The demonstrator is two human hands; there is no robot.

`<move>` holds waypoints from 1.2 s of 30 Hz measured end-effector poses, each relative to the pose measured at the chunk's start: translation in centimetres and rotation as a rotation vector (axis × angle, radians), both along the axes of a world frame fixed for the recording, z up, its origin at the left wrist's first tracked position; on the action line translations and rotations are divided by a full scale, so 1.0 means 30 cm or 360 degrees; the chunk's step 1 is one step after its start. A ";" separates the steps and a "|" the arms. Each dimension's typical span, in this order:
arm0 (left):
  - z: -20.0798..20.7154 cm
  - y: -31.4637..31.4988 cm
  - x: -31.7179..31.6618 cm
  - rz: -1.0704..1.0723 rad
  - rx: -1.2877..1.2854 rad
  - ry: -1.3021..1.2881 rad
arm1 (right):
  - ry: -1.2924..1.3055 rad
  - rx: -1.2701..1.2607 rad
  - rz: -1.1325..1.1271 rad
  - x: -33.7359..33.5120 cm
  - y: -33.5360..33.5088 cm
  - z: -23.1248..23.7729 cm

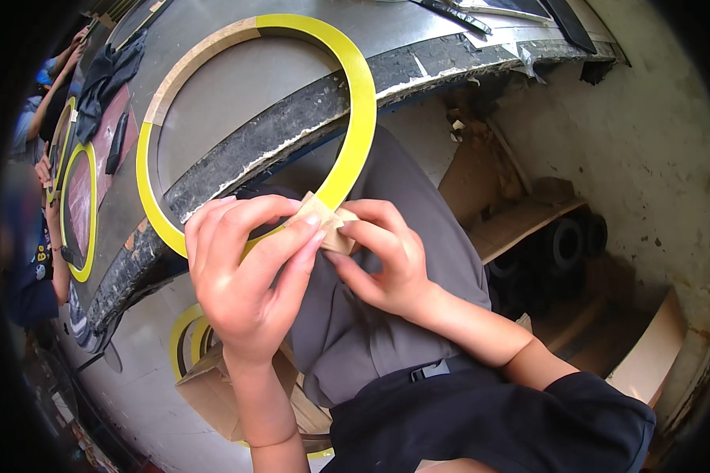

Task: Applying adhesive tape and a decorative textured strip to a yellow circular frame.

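Behind the ring (355, 94), workbench (292, 134), more rings (188, 335)

The left hand (244, 272) and right hand (386, 264) cover the lower arc of the yellow ring (360, 102), and the fingers (288, 244) hide most of the small tan piece (326, 225) pinched there. The desk (292, 71) runs off the top edge. Another person (31, 236) at far left is blurred, and more yellow rings (188, 331) below are partly hidden.
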State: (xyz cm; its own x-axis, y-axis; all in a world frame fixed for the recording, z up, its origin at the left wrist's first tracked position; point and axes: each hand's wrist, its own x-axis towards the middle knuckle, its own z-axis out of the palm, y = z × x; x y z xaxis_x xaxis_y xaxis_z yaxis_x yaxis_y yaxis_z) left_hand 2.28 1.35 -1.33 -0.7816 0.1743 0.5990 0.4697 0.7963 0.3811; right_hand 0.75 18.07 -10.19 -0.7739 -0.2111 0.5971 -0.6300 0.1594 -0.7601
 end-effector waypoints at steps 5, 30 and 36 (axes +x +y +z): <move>0.001 0.033 0.015 0.0134 -0.0151 0.0080 | 0.0033 0.0153 -0.0085 -0.011 0.036 0.000; -0.042 0.030 0.016 0.0135 -0.0071 0.0179 | -0.0076 0.0197 -0.0057 -0.002 0.021 0.008; -0.029 0.033 0.020 0.0076 -0.0063 0.0121 | -0.0006 0.0238 -0.0049 -0.002 0.040 0.019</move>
